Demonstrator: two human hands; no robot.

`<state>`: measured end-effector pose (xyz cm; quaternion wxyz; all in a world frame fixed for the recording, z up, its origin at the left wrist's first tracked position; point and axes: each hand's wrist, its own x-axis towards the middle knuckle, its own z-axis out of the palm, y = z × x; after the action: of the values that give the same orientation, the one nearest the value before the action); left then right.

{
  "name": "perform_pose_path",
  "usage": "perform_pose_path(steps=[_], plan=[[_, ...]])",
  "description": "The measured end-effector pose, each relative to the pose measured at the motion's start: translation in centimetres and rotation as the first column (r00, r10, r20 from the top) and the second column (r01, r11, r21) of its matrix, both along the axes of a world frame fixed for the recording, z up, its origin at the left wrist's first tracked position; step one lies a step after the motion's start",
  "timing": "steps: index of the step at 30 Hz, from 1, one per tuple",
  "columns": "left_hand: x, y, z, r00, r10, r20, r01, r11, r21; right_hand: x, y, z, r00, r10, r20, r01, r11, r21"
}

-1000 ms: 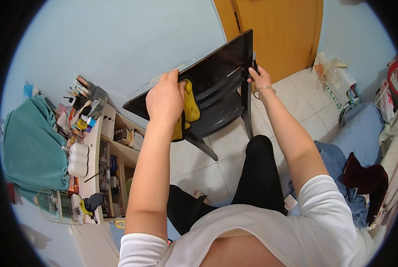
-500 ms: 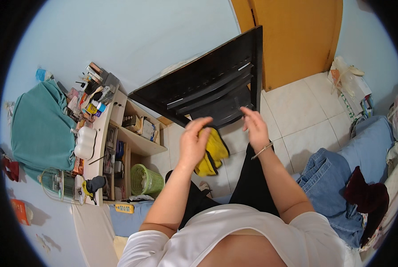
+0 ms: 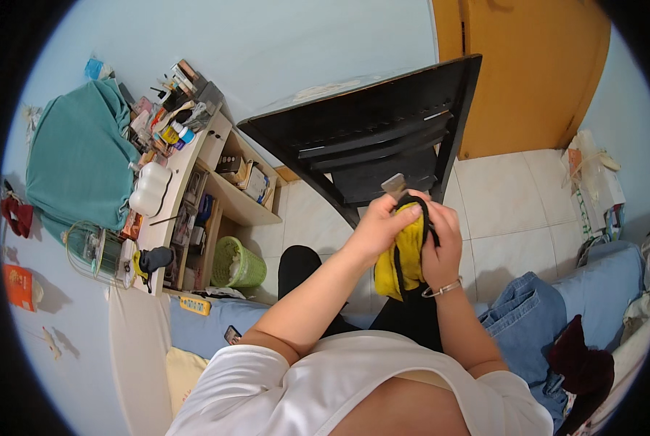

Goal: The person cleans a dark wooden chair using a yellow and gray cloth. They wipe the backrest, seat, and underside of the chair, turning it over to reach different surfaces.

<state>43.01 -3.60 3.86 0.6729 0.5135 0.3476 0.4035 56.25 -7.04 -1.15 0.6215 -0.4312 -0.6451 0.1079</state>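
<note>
Holding a soft yellow cloth [image 3: 406, 254] with a thin black strap [image 3: 412, 218] over the lap: left hand [image 3: 378, 227] and right hand [image 3: 441, 243] both closed on it. Seems to be fixing the strap; next, careful pulling. Behind, hard black chair [image 3: 383, 131], round green basket [image 3: 236, 263], orange door [image 3: 528, 73].

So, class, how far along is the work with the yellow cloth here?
Done: the yellow cloth is picked up, clear of the floor. In hand: the left hand and right hand both grip it, with a black strap looped over it. Left: it is not yet set down anywhere; the black chair stands behind.
</note>
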Motion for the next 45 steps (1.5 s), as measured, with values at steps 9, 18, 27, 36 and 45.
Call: perform_pose_path(steps=[9,18,27,36,45], plan=[[2.0,1.1,2.0,0.934,0.286,0.215,-0.304,0.951,0.057,-1.8,-2.6,3.7,0.971,-0.153,0.185,0.137,0.986,0.093],[-3.1,0.5,4.2,0.954,0.211,0.214,-0.242,0.961,0.134,-0.8,1.3,6.5,0.971,0.237,0.038,-0.235,0.971,-0.055],[-18.7,5.2,7.6,0.625,0.739,0.252,-0.730,0.439,0.524,6.4,15.1,17.3,0.954,-0.297,-0.024,0.288,0.899,0.329],[-18.2,10.9,6.7,0.697,0.715,0.058,-0.558,0.489,0.670,-1.9,19.7,10.8,0.742,-0.664,0.093,0.549,0.682,0.484],[-19.3,11.0,7.4,0.723,0.689,-0.052,-0.473,0.548,0.690,-20.4,16.5,9.0,0.814,-0.563,0.144,0.351,0.674,0.650]])
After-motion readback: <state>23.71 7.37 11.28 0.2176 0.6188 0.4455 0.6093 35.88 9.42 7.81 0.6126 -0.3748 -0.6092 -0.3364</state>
